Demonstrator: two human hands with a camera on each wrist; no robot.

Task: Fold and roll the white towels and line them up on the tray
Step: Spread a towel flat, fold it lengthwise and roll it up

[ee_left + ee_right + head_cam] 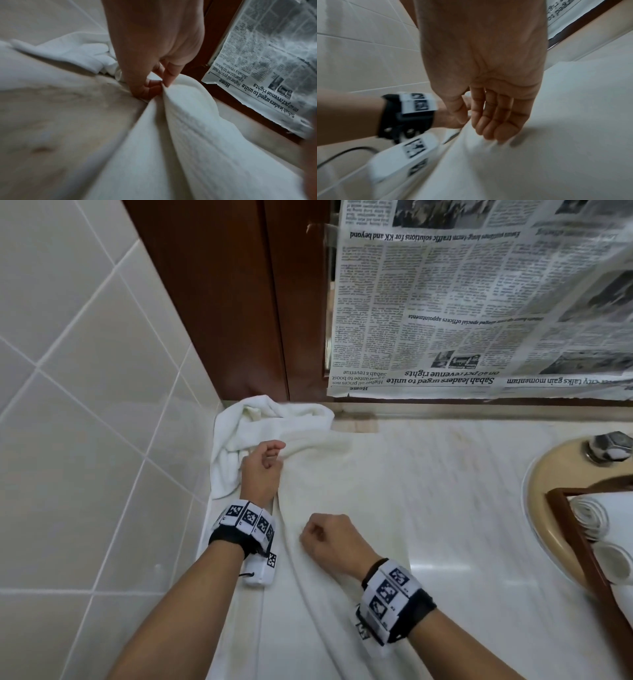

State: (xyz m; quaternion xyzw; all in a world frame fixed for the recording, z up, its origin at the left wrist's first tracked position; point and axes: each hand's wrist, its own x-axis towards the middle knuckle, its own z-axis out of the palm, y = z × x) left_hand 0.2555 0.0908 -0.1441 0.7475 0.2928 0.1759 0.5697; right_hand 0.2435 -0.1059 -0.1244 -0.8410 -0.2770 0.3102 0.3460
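At the far left a tiled wall is meeting the counter, and in the counter's back left corner a spare towel is lying bunched against the wall and the brown wood frame

We are working on the towel spread along the counter's left edge, reaching from that back corner toward the front edge. Our left hand is at its far end, just beside the bunched one; in the left wrist view the thumb and fingers are pinching a raised fold of the towel, so this hand is closed tight on the cloth

Nearer the front edge, our right hand is sitting on the same towel with its fingers curled under. In the right wrist view the thumb and fingertips are meeting at a ridge of the towel, apparently nipping it, though blur is keeping us from being sure. Both wrists are carrying bands with black and white markers

Above the counter's back edge a newspaper is hanging upside down. At the counter's right edge a beige sink with a metal tap is showing, and a wooden tray is resting over it, holding two rolled towels side by side along its left rim
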